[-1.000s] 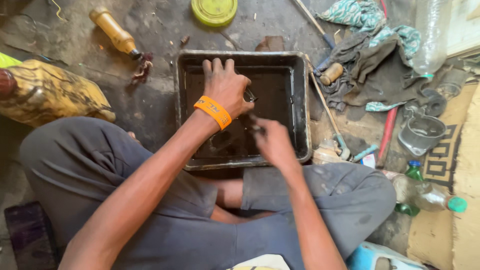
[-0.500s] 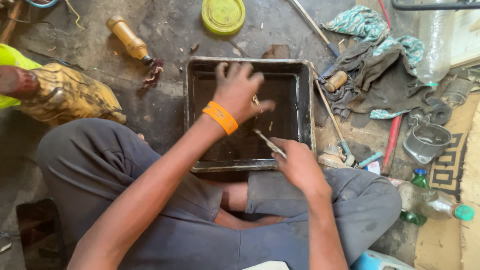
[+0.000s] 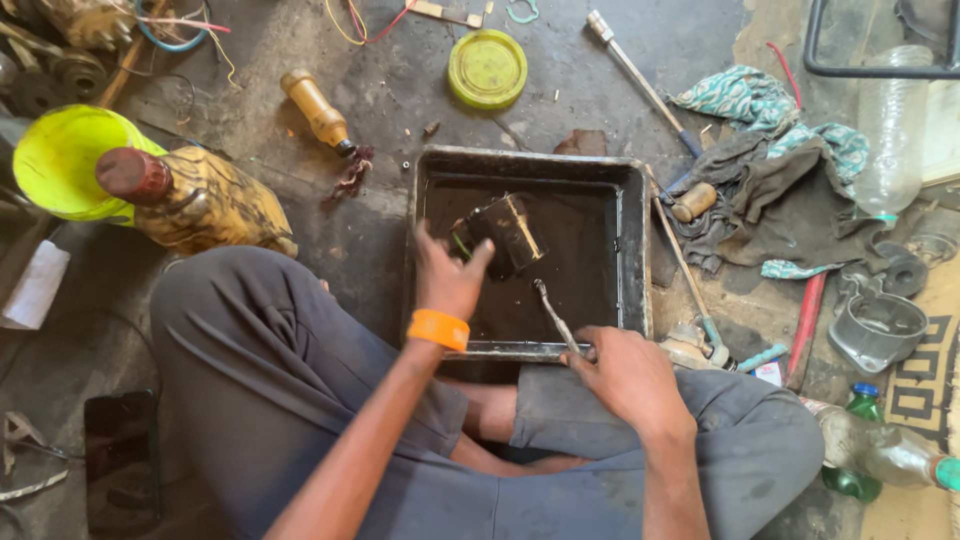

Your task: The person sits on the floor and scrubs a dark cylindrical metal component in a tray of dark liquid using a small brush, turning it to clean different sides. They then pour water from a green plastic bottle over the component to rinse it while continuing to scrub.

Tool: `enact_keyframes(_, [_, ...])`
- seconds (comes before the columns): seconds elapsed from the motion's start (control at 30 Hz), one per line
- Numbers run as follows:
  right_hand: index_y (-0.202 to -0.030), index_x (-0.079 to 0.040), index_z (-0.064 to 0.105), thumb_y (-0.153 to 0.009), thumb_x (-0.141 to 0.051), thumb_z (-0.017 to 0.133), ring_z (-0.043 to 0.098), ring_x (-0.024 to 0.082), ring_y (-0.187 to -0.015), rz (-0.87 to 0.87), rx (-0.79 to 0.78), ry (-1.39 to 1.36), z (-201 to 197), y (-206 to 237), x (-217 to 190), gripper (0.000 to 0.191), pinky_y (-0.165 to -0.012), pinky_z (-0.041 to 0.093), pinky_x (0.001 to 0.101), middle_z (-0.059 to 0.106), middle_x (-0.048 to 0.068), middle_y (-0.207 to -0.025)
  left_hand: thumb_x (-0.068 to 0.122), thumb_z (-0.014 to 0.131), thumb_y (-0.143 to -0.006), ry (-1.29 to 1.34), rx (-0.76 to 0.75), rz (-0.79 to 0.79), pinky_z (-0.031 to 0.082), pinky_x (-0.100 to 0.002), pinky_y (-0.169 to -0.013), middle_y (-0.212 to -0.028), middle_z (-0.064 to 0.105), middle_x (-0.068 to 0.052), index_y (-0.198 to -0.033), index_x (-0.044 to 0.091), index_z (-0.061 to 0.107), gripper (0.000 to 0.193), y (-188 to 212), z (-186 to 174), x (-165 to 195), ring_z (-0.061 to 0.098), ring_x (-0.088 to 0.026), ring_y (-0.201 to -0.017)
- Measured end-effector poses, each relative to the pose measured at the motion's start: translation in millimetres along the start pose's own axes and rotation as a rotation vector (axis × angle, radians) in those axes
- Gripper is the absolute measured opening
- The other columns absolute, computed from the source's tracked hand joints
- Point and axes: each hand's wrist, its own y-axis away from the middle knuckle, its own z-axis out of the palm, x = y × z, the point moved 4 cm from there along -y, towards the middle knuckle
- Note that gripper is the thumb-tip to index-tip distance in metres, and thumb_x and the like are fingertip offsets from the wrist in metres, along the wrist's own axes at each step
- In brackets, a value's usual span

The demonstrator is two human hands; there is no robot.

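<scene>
Blackened, oily metal part (image 3: 510, 232) sitting in the dark tray (image 3: 630, 250), pinched by left hand (image 3: 447, 280) fingers; right hand (image 3: 625, 375) closed round a thin tool (image 3: 553, 315). Possibly slipping from the greasy grip, splashing dirty liquid over the rim.

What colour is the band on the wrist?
Bright orange. The wristband sits on the left hand's wrist, clearest in the head view.
</scene>
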Motion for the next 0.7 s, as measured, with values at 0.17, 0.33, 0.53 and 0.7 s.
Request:
enact_keyframes(0.17, [-0.111, -0.011, 0.076, -0.085, -0.040, 0.071, 0.071, 0.037, -0.089, 0.001, 0.069, -0.032, 7, -10, 11, 0.038, -0.079, 0.056, 0.0478, 0.076, 0.013, -0.090, 0.025, 0.083, -0.074, 0.251, -0.096, -0.158, 0.053, -0.033, -0.095, -0.123, 0.067, -0.017, -0.152, -0.002, 0.027, 0.100, 20, 23, -18, 0.070, -0.025, -0.110])
enact_keyframes(0.33, [-0.114, -0.010, 0.074, -0.084, -0.040, 0.072, 0.071, 0.037, -0.090, 0.016, 0.107, -0.085, 6, -21, 16, 0.042, -0.079, 0.055, 0.0484, 0.077, 0.012, -0.092, 0.027, 0.086, -0.071, 0.181, -0.017, -0.287, 0.050, -0.035, -0.099, -0.118, 0.069, -0.019, -0.147, -0.005, 0.032, 0.098, 10, 26, -37, 0.067, -0.026, -0.110])
enact_keyframes(0.53, [-0.113, -0.013, 0.075, -0.084, -0.039, 0.073, 0.072, 0.034, -0.091, 0.053, 0.052, -0.061, 14, -27, 14, 0.040, -0.078, 0.055, 0.0465, 0.077, 0.011, -0.092, 0.026, 0.083, -0.071, 0.230, -0.061, -0.340, 0.047, -0.034, -0.101, -0.113, 0.073, -0.018, -0.145, -0.005, 0.034, 0.094, 9, 29, -45, 0.067, -0.025, -0.108])
enact_keyframes(0.7, [-0.118, -0.013, 0.073, -0.079, -0.032, 0.074, 0.073, 0.034, -0.090, 0.034, 0.062, -0.061, 19, -30, 16, 0.043, -0.079, 0.056, 0.0452, 0.078, 0.010, -0.090, 0.025, 0.082, -0.072, 0.319, -0.080, -0.355, 0.048, -0.032, -0.098, -0.112, 0.073, -0.016, -0.144, -0.003, 0.038, 0.090, 10, 32, -39, 0.068, -0.022, -0.106])
